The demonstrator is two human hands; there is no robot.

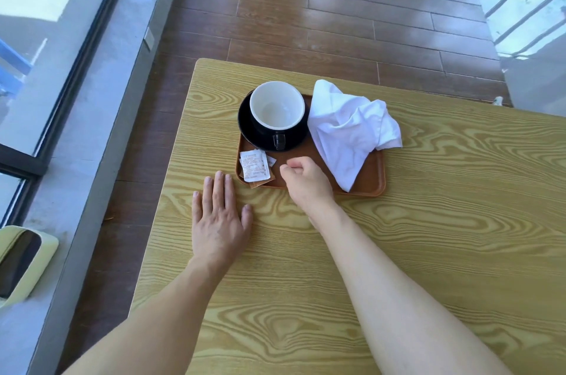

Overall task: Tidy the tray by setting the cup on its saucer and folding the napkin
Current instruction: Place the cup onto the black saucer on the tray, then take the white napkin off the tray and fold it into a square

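A brown tray [372, 181] lies on the wooden table. At its far left a black cup with a white inside [277, 108] stands upright on a black saucer [245, 126], handle toward me. A crumpled white napkin [349, 132] covers the tray's right side and hangs over its far edge. My right hand [306, 180] hovers over the tray's near edge with fingers curled and nothing visible in them. My left hand [219, 218] rests flat on the table just left of the tray, fingers apart.
Torn white and brown sugar packets [255, 168] lie in the tray's near left corner. The table [444, 252] ends just beyond the tray, and its left edge is near my left hand. A pale green object [21, 255] sits on the window ledge at left.
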